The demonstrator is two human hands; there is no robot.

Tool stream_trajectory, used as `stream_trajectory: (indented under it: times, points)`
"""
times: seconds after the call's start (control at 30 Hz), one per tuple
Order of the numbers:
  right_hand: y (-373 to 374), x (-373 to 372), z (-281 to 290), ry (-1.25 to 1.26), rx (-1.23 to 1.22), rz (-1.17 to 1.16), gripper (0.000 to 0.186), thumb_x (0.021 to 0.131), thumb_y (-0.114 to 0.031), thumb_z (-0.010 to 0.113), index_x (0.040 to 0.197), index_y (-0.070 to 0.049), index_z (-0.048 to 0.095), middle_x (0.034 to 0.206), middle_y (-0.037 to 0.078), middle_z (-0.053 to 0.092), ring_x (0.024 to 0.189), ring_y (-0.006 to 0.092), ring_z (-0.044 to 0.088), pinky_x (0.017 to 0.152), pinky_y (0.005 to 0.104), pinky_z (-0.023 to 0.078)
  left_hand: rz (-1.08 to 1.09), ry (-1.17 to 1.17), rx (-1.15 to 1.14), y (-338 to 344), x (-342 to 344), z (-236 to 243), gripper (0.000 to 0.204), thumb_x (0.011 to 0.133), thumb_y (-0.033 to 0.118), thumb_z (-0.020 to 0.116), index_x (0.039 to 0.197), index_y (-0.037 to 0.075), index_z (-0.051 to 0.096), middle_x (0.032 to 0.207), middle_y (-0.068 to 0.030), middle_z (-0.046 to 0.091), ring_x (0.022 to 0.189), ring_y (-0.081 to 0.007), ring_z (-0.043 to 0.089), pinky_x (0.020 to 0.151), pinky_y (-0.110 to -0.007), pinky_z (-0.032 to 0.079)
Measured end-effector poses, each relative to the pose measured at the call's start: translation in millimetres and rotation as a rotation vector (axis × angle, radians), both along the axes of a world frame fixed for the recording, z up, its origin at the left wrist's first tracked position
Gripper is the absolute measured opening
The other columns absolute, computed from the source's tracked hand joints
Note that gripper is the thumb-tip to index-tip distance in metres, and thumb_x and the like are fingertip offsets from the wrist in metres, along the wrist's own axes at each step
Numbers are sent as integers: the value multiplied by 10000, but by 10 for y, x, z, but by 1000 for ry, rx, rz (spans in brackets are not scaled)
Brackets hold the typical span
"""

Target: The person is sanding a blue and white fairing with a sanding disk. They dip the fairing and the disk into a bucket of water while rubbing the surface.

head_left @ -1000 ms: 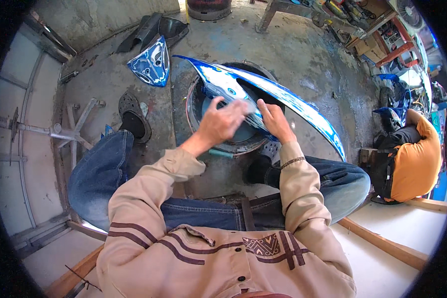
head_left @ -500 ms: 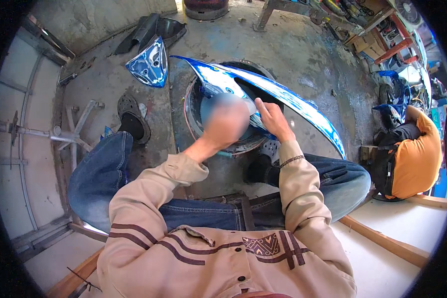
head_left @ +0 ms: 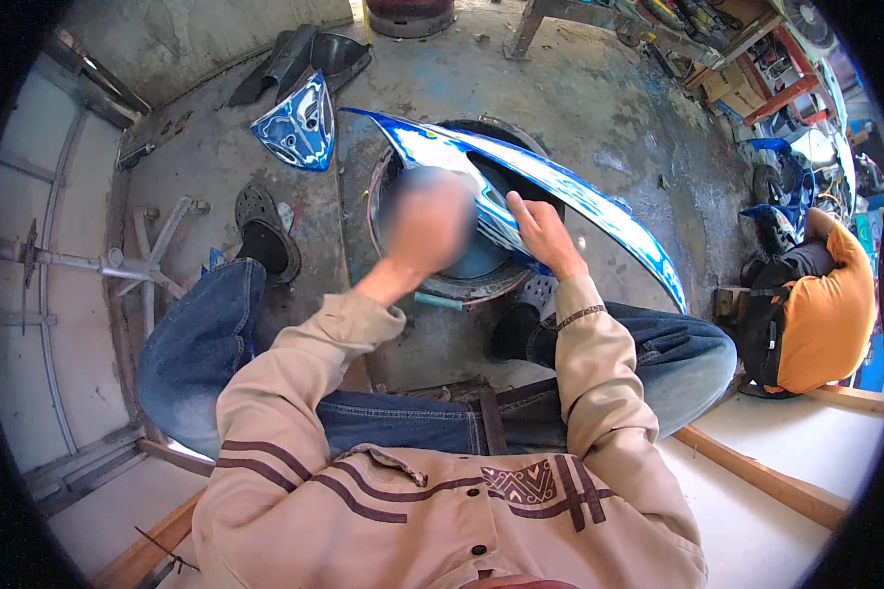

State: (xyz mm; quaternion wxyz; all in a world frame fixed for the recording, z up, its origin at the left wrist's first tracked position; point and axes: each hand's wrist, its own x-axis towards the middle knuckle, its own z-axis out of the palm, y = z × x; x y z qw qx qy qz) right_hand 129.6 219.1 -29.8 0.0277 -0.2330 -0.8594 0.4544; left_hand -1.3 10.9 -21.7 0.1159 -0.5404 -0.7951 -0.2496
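Observation:
A long, curved motorcycle body panel (head_left: 599, 206) in glossy blue and white lies slantwise over a round dark tub (head_left: 467, 288) between my feet. My right hand (head_left: 550, 239) is closed on the panel's near edge, its thumb lying on top. Over the panel's left, broader part is my left hand (head_left: 427, 226). It is smeared, so its fingers, and whatever they may hold, do not show. Part of the tub's inside, bluish and wet-looking, shows between my hands. By the tub's near rim lies a short turquoise stick-like piece (head_left: 438, 301).
A smaller blue-and-white panel (head_left: 300, 128) lies on the concrete floor at the far left, beside black plastic parts (head_left: 314, 64). A metal stand (head_left: 152, 255) stands at left. On the right, a person in an orange shirt (head_left: 820, 304) crouches near motorcycle parts (head_left: 781, 187).
My left hand has shifted slightly left and away from my right hand, uncovering more of the panel and tub. My right hand stays on the panel, which has hardly moved.

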Motion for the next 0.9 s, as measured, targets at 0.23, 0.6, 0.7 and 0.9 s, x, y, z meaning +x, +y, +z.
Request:
stream_trajectory:
  times: [0.23,0.6,0.7,0.9]
  points:
    - [-9,19,-47,132,-23,-32,752,1122,-578,497,824,92,659,645,190,570,643,252,506,661,476,441,-219,13,89,2,147,-103,343,1058,244,611,1325,70,736,1362,-98,744,1316,-215,664,1093,-530,418]
    - [-58,-2,25,97,-28,-38,746,1116,-583,498,865,96,676,687,213,608,666,277,539,687,481,450,164,-26,69,-80,-335,-155,339,1089,222,581,1334,39,728,1397,-169,718,1333,-303,647,1077,-498,425]
    - [-29,8,9,61,-39,-37,740,1115,-580,502,869,96,681,688,219,613,661,290,541,687,484,455,-49,38,55,-12,8,-62,312,1058,210,617,1292,24,707,1340,-158,721,1341,-315,627,1058,-503,440]
    - [23,26,-83,94,-7,-29,737,1117,-569,508,850,97,678,682,224,605,660,271,540,683,483,458,-208,-47,68,30,328,-98,362,1043,221,653,1352,47,725,1388,-134,735,1374,-267,642,1098,-495,430]
